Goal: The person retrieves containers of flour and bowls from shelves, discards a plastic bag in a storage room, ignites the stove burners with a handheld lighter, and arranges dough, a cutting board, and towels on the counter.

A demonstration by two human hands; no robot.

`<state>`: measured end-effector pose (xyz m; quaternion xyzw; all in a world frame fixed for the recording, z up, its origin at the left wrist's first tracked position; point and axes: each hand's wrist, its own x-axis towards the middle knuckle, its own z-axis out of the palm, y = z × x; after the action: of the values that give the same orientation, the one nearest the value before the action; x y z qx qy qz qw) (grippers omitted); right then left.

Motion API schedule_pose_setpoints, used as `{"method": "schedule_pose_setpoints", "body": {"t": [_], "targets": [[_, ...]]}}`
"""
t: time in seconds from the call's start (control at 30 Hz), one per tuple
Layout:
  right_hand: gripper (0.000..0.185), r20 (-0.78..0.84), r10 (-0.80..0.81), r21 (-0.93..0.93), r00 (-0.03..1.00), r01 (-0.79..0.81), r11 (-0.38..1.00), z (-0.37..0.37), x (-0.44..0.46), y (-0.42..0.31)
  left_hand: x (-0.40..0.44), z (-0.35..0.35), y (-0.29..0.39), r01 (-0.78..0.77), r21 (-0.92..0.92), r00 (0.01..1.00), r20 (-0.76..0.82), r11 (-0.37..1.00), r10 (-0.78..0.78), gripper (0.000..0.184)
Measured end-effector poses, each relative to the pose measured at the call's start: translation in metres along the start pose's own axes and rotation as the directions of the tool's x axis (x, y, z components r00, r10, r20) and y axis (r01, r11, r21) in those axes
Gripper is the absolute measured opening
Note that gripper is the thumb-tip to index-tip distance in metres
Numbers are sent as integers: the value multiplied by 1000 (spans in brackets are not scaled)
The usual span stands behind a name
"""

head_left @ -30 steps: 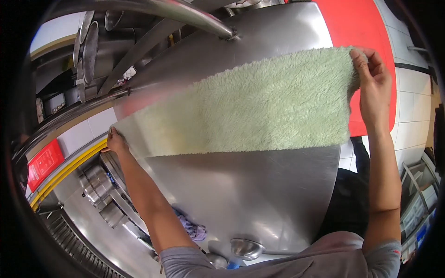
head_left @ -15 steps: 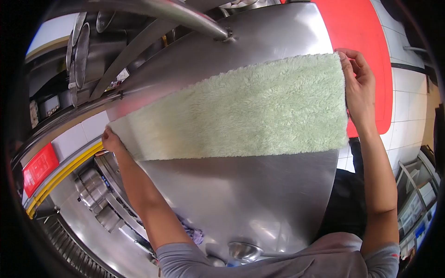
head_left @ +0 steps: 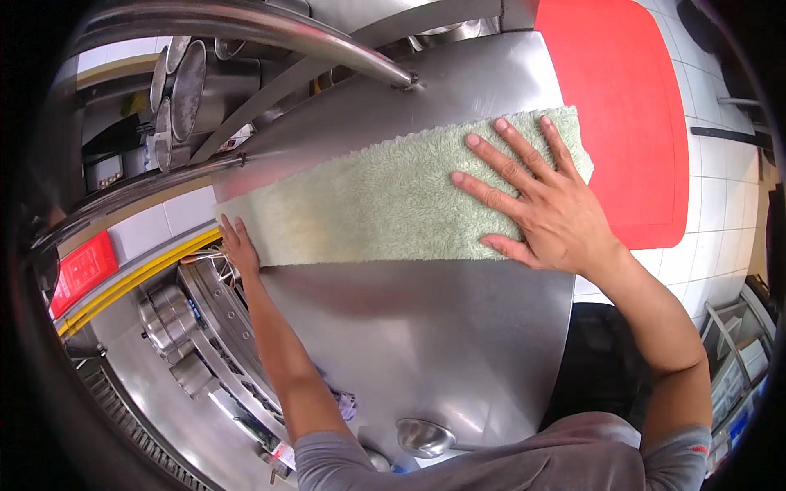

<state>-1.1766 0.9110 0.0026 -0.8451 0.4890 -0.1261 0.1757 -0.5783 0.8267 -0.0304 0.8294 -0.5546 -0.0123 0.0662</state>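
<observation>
A long, pale green fluffy cloth point(head_left: 377, 196) lies stretched across the stainless steel worktop point(head_left: 442, 327), with a yellowish patch toward its left part. My right hand point(head_left: 540, 196) is spread flat on the cloth's right end, fingers apart and pointing up and left. At the cloth's left end, my left hand point(head_left: 238, 245) rests with its fingers stretched along the edge. Neither hand grips the cloth. Part of the cloth's right end is hidden under my right hand.
A red board point(head_left: 622, 123) lies beyond the worktop's right edge. Metal tubing point(head_left: 327, 49) crosses above the worktop. A steel bowl point(head_left: 425, 438) sits near my body. Steel pots point(head_left: 168, 323) stand at lower left, below a yellow pipe point(head_left: 139, 282).
My right hand has let go of the cloth's right edge and moved left to lie flat on top. My left hand has loosened its pinch and straightened its fingers. The view has shifted slightly.
</observation>
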Motion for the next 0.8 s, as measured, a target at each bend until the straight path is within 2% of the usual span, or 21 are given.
{"method": "schedule_pose_setpoints", "body": {"t": [0.03,0.1,0.2,0.4,0.43,0.47,0.5,0.53,0.57,0.6,0.67,0.73,0.8], "targets": [[68,17,-5,-14,1000,6,1000,0,-2,-2,2,1,-7,1,0,1000,1,1000,-1,69],[70,30,-9,-32,1000,10,999,0,-6,-8,12,6,-24,-69,-113,998,-13,991,68,68],[69,30,4,-1,1000,-3,1000,3,-7,-14,9,7,-31,-71,-202,997,-10,977,71,68],[71,2,13,31,1000,-13,999,1,0,-6,-3,3,-55,-32,-265,999,17,964,38,69],[70,-10,11,31,1000,-10,999,1,0,-4,-3,-1,-50,38,-191,999,23,981,-34,69],[70,-20,8,31,1000,-7,999,2,-1,-3,-8,-9,-36,42,-178,999,22,983,-38,69],[74,0,16,-67,1000,-16,998,6,-2,-2,-16,-18,-14,84,57,996,-24,995,-82,68],[74,1,13,-62,1000,-13,998,5,-4,-1,-19,-22,-2,131,281,990,-79,951,-113,67],[75,3,-4,-68,1000,4,998,3,-4,1,-18,-21,-4,112,361,989,-134,926,-67,66],[76,5,-23,-72,1000,23,997,3,-4,2,-17,-21,-1,116,367,989,-134,923,-71,66],[78,17,-35,-57,999,36,998,5,-4,2,-19,-24,9,151,-53,979,-130,987,-156,68],[81,-52,-80,-59,995,77,995,3,-5,0,-45,-17,33,93,-65,988,-117,994,-100,72],[83,-36,-123,-73,992,120,990,0,-7,0,-72,-5,68,55,-60,993,-105,997,-61,76]]}}
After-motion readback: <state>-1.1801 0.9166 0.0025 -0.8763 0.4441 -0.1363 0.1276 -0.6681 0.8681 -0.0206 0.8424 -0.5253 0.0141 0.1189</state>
